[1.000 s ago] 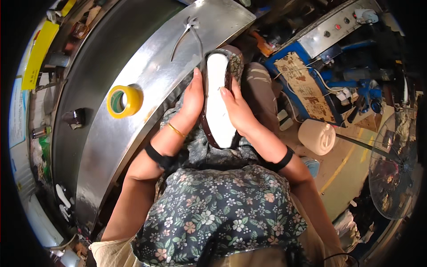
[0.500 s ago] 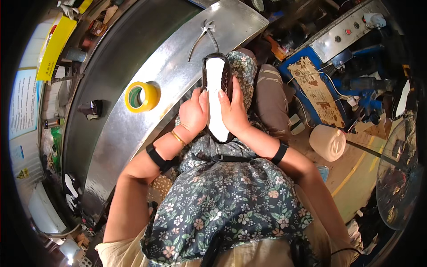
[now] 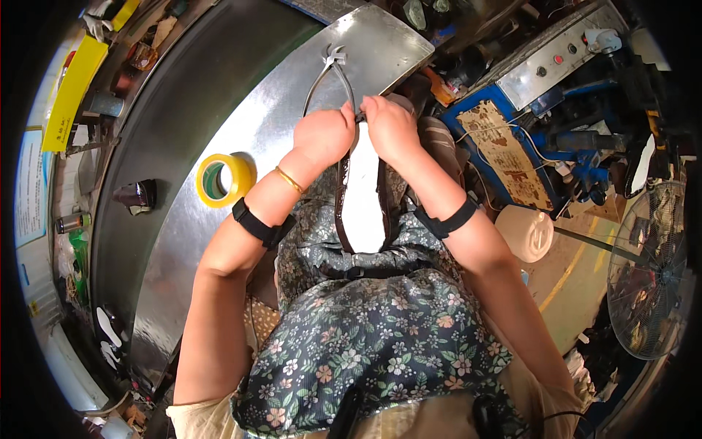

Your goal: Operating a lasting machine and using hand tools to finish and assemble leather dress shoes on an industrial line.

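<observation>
A shoe upper [image 3: 340,212], dark and glossy, lies bottom up along my lap with a long white insole [image 3: 363,190] facing me. At its far end my left hand [image 3: 324,136] is closed, the fingertips pinching the dark edge. My right hand [image 3: 393,132] pinches the same edge just beside it, so the fingertips nearly meet and hide that end. Just beyond my left hand, metal pincers [image 3: 336,58] rest with spread handles on a shiny metal tabletop [image 3: 274,110]. A yellow tape roll [image 3: 246,175] sits on the metal to the left.
A dark conveyor belt [image 3: 124,241] curves along the left, carrying a small dark shoe [image 3: 137,195]. At right stand a blue machine with a control panel [image 3: 537,73], a beige plastic jug [image 3: 521,233] and a caged fan [image 3: 651,271].
Both hands have moved from the sides of the shoe upper to its far end and now pinch the edge there. The shoe upper has shifted slightly toward me.
</observation>
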A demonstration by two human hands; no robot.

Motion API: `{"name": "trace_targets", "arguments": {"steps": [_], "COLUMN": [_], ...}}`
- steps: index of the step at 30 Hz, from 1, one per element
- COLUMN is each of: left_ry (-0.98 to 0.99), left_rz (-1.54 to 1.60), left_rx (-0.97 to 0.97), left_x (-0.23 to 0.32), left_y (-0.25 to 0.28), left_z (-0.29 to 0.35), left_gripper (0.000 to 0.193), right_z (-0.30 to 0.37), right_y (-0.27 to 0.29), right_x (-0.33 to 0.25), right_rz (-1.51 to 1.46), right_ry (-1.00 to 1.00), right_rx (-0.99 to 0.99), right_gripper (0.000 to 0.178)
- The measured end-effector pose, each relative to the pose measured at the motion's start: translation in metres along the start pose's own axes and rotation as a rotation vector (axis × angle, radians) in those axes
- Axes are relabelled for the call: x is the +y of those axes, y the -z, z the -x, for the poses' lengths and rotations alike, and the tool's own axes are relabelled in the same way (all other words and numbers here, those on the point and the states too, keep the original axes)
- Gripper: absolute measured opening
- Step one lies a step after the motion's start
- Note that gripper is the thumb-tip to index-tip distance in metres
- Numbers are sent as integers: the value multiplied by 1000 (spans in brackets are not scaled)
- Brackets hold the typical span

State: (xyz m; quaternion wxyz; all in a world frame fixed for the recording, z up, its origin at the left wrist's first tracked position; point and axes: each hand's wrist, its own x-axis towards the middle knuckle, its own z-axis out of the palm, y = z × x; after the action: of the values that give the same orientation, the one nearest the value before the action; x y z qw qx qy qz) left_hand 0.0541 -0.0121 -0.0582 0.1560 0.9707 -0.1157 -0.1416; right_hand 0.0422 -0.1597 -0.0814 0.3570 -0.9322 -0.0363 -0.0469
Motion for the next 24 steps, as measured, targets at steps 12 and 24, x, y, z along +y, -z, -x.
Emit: {"name": "trace_targets", "arguments": {"steps": [12, 24], "left_ry": [-148, 86], "left_rz": [1373, 1554], "left_rx": [-25, 38], "left_x": [-9, 23], "left_y": [-29, -60], "left_z": [9, 48], "left_gripper": [39, 41], "right_z": [88, 104], "right_y": [-3, 17], "right_x": [-9, 17], "right_rz": [-525, -546], "right_ry": [-101, -734], "right_rx": [25, -360], "right_gripper": [43, 73]}}
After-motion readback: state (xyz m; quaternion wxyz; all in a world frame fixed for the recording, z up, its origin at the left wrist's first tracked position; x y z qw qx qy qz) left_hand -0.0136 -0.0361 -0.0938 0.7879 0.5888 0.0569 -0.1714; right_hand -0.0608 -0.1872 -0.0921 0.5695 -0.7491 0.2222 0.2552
